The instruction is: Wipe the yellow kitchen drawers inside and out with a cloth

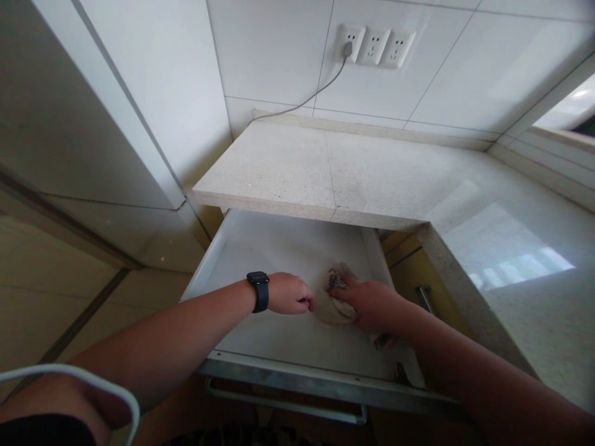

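A pulled-out white drawer (pixel 260 241) lies below the stone countertop. Inside it, my right hand (pixel 374 303) presses a bunched beige cloth (pixel 337 310) with a dark patterned patch against the drawer floor, fingers spread over the fabric. The cloth's edge is a little blurred. My left hand (pixel 289 293), with a black watch at the wrist, hovers over the drawer just left of the cloth. Its fingers are curled in, and nothing shows in them.
The pale countertop (pixel 288 167) overhangs the drawer's back and runs along the right. A grey cord (pixel 297 106) goes from a wall socket (pixel 351 43) behind it. Tall white cabinets (pixel 153 74) stand at left; a metal handle (pixel 288 402) is on the drawer front.
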Tool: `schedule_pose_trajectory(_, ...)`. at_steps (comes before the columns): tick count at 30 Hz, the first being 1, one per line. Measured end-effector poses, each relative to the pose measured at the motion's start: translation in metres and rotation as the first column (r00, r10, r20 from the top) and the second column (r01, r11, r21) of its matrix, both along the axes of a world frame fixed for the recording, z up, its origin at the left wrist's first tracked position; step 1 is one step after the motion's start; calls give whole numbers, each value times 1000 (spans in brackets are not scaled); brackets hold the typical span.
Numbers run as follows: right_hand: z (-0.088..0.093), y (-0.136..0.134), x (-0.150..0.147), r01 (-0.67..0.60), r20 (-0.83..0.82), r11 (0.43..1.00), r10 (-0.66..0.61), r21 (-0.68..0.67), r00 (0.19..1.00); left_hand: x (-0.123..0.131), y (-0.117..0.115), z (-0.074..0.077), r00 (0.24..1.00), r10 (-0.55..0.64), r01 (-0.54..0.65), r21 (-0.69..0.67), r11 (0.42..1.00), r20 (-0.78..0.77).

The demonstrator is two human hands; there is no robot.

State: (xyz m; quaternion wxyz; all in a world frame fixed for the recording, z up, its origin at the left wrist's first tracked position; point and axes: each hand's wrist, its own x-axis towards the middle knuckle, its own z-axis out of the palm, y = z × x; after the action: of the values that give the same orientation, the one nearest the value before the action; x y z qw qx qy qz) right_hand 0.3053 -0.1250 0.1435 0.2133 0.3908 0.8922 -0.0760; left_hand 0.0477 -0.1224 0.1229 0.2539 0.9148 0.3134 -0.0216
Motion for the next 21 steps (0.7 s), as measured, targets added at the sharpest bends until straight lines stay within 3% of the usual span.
schedule_pose_trajectory(3, -1, -21, -15, -151, -63, 986, 147, -63, 987, 0, 1, 1, 1000, 18, -19, 20, 1000, 11)
schedule_pose_trajectory(6, 2, -34, -24, -215, -72, 970, 207, -118, 976, -1, 2, 2, 1000, 20, -20, 24, 1000, 14)
schedule_pose_trajectory(9, 9, -28, -18, -181, -53, 974, 175, -138, 983, -3, 3, 2, 1000, 23, -24, 26, 999, 20)
schedule_pose_trajectory(15, 24, -4, 7, -10, 43, 999, 12, -51, 999, -5, 5, 3, 999, 44, -44, 13, 999, 0)
schedule_pose_trajectory(21, 19, -34, -22, -162, 87, 980, 173, -118, 981, -4, 5, 2, 997, 56, -55, 28, 998, -45)
